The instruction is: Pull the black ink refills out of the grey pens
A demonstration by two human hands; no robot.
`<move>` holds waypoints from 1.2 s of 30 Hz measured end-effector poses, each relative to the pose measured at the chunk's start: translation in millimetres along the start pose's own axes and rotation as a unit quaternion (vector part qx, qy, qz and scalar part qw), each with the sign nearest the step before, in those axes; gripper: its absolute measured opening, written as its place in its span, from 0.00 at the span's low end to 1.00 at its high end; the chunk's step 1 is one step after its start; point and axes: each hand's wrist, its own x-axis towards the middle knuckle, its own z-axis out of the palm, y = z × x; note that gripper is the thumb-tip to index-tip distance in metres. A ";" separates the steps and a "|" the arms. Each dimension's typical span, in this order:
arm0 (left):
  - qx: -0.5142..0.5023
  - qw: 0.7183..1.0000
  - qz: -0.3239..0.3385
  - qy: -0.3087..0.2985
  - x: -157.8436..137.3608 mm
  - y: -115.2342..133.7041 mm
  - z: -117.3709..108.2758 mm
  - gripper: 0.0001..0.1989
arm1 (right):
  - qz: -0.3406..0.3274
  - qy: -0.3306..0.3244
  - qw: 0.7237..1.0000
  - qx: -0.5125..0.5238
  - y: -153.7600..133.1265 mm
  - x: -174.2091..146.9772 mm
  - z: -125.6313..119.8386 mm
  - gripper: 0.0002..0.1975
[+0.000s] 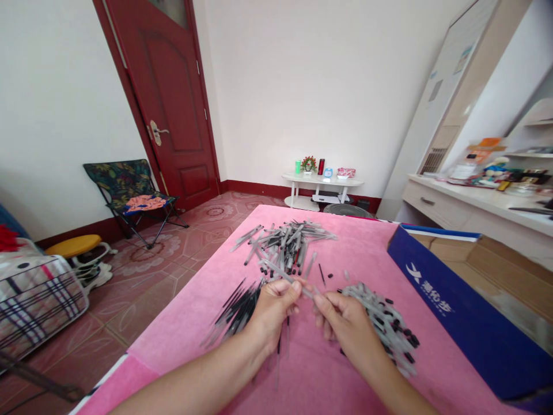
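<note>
High over the pink table (358, 242), between its left and right edges, the left hand (275, 305) and right hand (339, 316) both pinch one pen (281, 273), and should keep it straight and squeeze gently.

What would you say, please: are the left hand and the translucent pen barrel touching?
Touching. The head view shows it: the left hand has its thumb laid on the translucent pen barrel, with no gap visible.
</note>
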 end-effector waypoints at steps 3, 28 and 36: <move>-0.001 1.000 0.000 -0.003 0.1 -0.1 0.2 0.16 | -0.025 0.045 0.998 -0.042 3.4 1.5 -0.8 0.16; 0.007 1.000 0.007 -0.005 1.4 -2.2 -2.5 0.17 | -0.034 0.056 0.997 -0.044 3.9 1.7 0.2 0.12; 0.000 1.000 0.000 0.004 2.5 -5.0 -3.4 0.16 | -0.035 0.051 0.996 -0.068 8.0 1.9 -1.1 0.13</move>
